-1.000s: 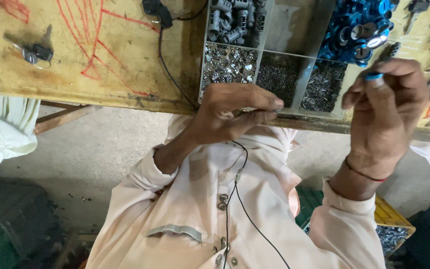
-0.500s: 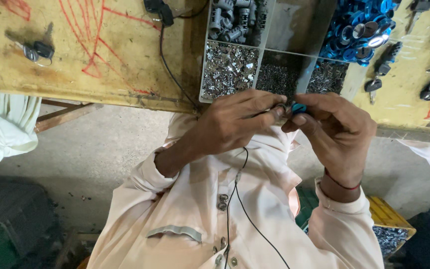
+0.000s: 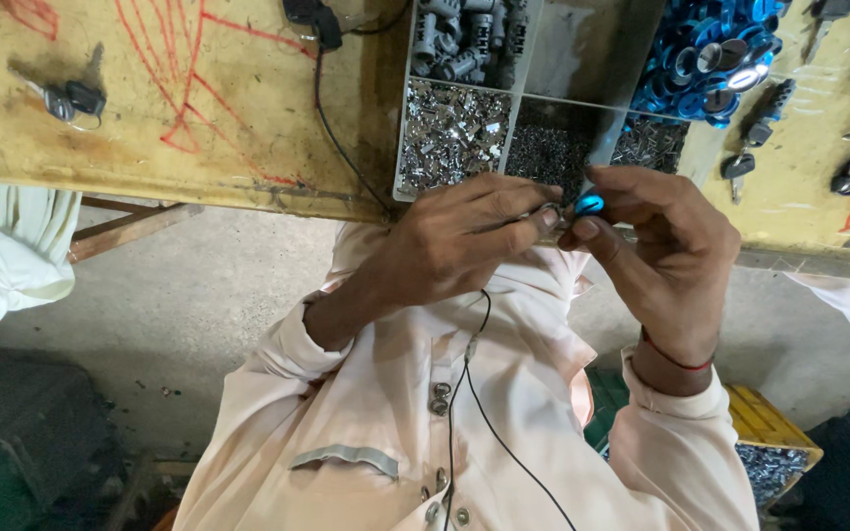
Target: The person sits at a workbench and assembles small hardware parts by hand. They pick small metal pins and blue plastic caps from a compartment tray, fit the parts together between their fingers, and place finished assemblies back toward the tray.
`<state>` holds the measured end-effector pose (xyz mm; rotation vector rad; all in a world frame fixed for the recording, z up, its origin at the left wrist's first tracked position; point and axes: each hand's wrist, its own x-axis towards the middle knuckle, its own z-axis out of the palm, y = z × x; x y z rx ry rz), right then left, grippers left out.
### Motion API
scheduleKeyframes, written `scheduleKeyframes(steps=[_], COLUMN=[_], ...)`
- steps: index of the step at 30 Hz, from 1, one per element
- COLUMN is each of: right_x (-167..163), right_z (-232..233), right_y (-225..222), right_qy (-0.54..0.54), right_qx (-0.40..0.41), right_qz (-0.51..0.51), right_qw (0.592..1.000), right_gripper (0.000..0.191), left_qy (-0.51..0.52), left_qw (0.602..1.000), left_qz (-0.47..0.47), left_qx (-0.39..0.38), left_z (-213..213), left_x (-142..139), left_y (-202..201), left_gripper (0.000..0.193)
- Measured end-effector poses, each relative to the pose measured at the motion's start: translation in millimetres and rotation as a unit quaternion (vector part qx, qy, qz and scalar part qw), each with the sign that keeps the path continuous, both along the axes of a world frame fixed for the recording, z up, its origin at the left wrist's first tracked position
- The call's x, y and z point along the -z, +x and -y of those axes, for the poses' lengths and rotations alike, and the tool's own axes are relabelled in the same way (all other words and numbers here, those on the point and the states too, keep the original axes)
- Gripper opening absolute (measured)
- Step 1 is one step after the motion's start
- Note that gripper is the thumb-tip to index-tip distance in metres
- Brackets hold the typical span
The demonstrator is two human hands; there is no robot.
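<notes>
Both hands met at frame centre, just below bench edge. Left hand clenched, fingertips pinched on small metal part, mostly hidden. Right hand closed in pinch grasp on small blue ring, thumb + forefinger; ring touching metal part at 9 o'clock.

Divided parts tray at 12 o'clock from hands: silver bits, dark screws, grey pieces. Blue ring pile at 1 o'clock. Keys far at 10 o'clock on wooden bench. Black cable seen over shirt, 6 o'clock.

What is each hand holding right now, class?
Left hand: closed, pinching a small metal part.
Right hand: closed, pinching a small blue ring.
</notes>
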<state>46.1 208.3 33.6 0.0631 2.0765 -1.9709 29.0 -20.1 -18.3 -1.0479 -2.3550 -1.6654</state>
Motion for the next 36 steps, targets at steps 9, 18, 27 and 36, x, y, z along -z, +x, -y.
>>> scheduleKeyframes(steps=[9,18,27,36], right_x=[-2,-6,8,15], right_z=[-1,-2,-12,-19], right_y=[-1,-5,0,-5], right_qy=[0.027,0.034,-0.08,-0.141], right_qx=[-0.019,-0.061,-0.023,-0.12], right_qz=[-0.001,-0.056,0.118,0.169], right_qw=[0.999,0.996,0.989,0.968], right_gripper=[0.03,0.02,0.012,0.023], left_qy=[-0.034,-0.074,-0.131,-0.054], left_qw=[0.999,0.994,0.98,0.987], left_qz=[-0.042,-0.081,-0.146,-0.147], left_qx=[-0.004,0.001,0.023,0.022], left_z=[4,4,3,-1], left_x=[-10,-16,-21,-16], left_y=[-3,-3,-3,1], left_gripper=[0.023,0.02,0.018,0.032])
